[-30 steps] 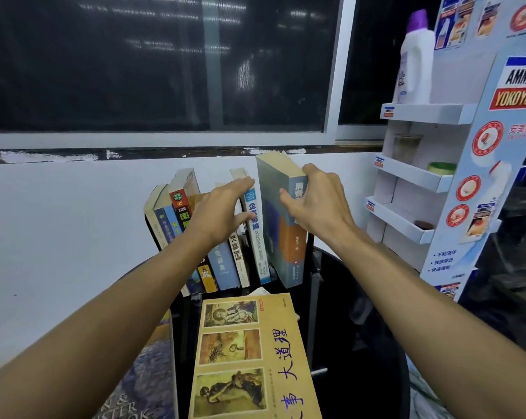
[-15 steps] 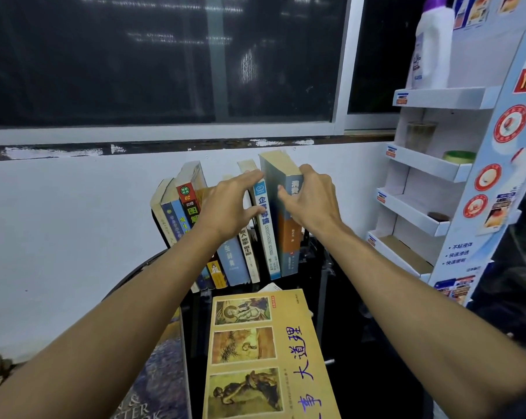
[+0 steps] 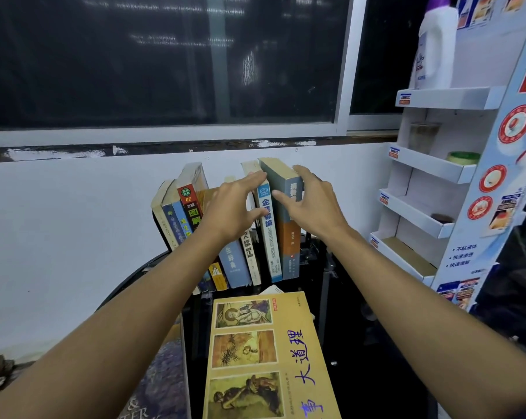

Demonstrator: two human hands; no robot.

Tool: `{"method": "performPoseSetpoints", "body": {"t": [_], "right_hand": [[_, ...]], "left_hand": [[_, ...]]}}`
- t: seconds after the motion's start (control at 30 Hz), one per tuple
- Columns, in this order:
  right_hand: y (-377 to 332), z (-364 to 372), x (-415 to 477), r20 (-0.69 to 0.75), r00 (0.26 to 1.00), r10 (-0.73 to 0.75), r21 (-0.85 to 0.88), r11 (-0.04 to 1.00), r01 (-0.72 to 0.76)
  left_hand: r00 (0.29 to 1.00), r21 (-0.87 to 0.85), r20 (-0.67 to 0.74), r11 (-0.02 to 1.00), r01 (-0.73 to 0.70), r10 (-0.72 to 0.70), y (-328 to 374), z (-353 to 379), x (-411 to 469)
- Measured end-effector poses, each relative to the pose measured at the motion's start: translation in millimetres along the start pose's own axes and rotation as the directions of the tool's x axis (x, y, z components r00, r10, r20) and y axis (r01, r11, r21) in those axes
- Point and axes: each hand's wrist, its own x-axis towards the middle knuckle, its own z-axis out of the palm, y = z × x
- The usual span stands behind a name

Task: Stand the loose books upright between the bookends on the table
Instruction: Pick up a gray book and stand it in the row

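A row of books [image 3: 237, 261] stands at the back of the round black table [image 3: 361, 343], leaning slightly left. A thin black bookend [image 3: 156, 225] shows at the row's left end; the right bookend is hidden. My right hand [image 3: 313, 204] holds the top of the grey and orange book [image 3: 288, 243] at the row's right end, thumb on the spine. My left hand [image 3: 234, 207] presses with straight fingers against the white and blue book [image 3: 270, 243] beside it. A yellow book [image 3: 270, 358] and a purple-covered book [image 3: 162, 385] lie flat nearer me.
A white cardboard display rack [image 3: 430, 164] stands right of the table, with a white bottle [image 3: 437, 46] on its top shelf. A white wall and a dark window [image 3: 165, 62] are right behind the books.
The grey and orange book has been pushed left and now stands flush against the white and blue one. Both hands stayed at the book tops.
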Motion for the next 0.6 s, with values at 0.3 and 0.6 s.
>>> {"method": "performPoseSetpoints", "body": {"t": [0.3,0.6], "right_hand": [[12,-20,-8,0.304,0.948,-0.098,0.187,0.981,0.041],[18,-15,-5,0.313,0.945,-0.093,0.146,0.988,0.048]], "left_hand": [[0.999,0.028,0.037,0.999,0.025,-0.026,4,-1,1],[0.999,0.050,0.045,0.998,0.026,-0.028,7,1,3]]}}
